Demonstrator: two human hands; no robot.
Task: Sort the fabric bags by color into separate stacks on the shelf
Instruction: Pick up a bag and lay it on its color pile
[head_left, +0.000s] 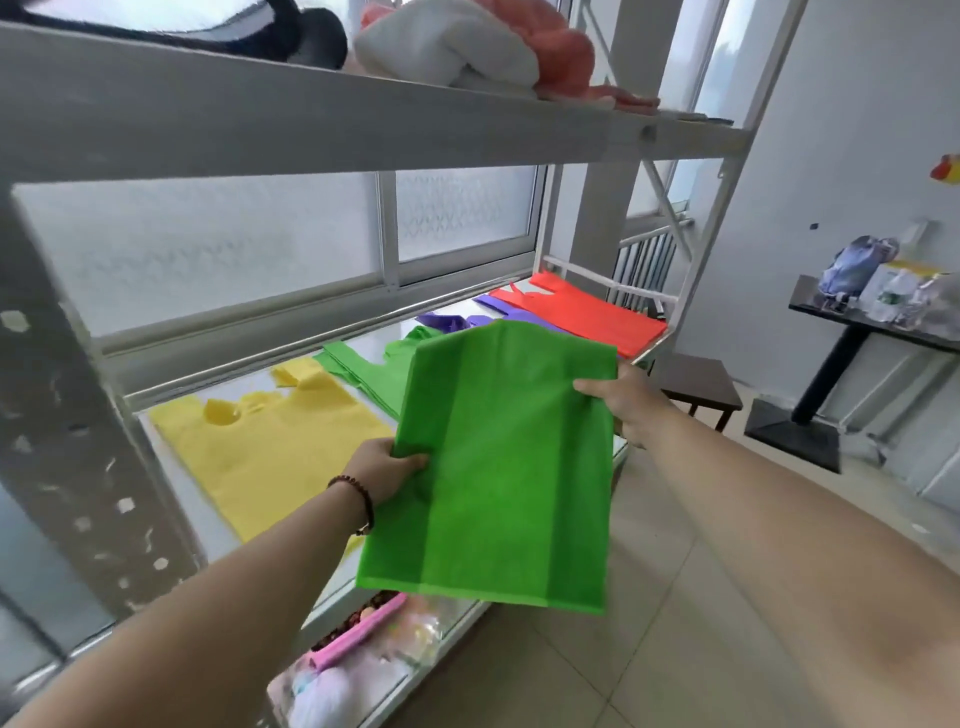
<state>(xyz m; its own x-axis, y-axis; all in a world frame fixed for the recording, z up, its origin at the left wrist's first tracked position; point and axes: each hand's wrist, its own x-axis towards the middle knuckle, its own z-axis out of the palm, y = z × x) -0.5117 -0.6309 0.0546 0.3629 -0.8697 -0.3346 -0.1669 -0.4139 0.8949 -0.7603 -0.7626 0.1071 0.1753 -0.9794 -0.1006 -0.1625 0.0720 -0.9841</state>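
I hold a green fabric bag (501, 467) flat in the air in front of the middle shelf (374, 338). My left hand (384, 473) grips its left edge and my right hand (626, 402) grips its right edge. On the shelf, from near to far, lie a yellow stack (275, 441), a green stack (369, 371) partly hidden behind the held bag, purple bags (452, 321) and a red-orange stack (587, 312).
The upper shelf (311, 124) carries white, pink and dark soft items close above my head line. A lower shelf holds plastic packets (363, 649). A small brown stool (701, 384) and a black table (878, 332) with clutter stand to the right on the tiled floor.
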